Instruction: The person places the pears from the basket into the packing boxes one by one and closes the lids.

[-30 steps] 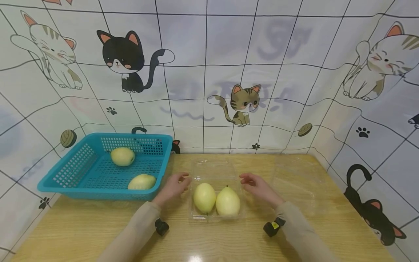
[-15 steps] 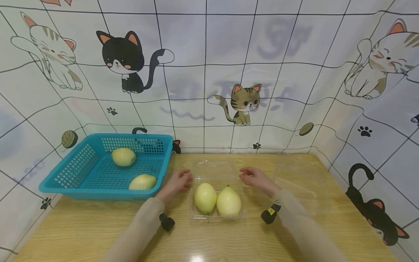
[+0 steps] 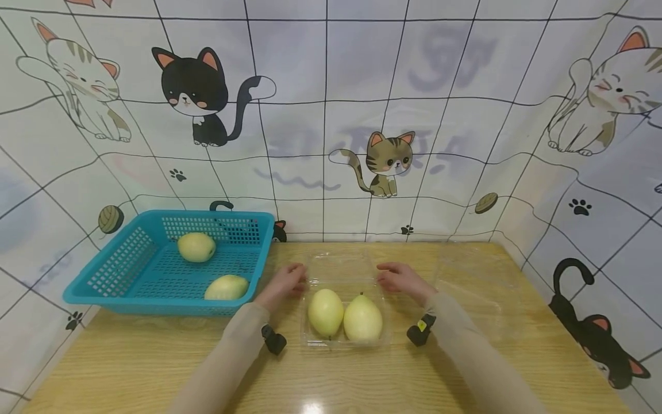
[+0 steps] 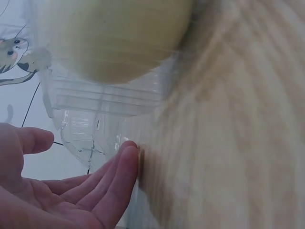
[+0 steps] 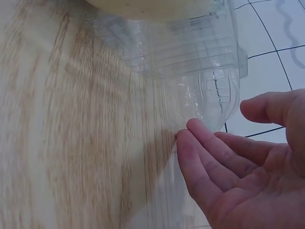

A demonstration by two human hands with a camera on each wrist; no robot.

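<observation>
Sitting in the box point(image 4: 109, 98) are two pears point(image 3: 363, 319); its lid point(image 3: 340, 267) is still open; left hand point(image 3: 288, 280), right hand point(image 3: 403, 280) pinch nothing, fingers point(image 5: 196, 176) together.

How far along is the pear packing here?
Done: two pears sit in the box. In hand: the left hand and right hand flank its open lid; contact is unclear. Remaining, probably: closing that lid, then perhaps packing the two basket pears, maybe into the clear container at right.
</observation>
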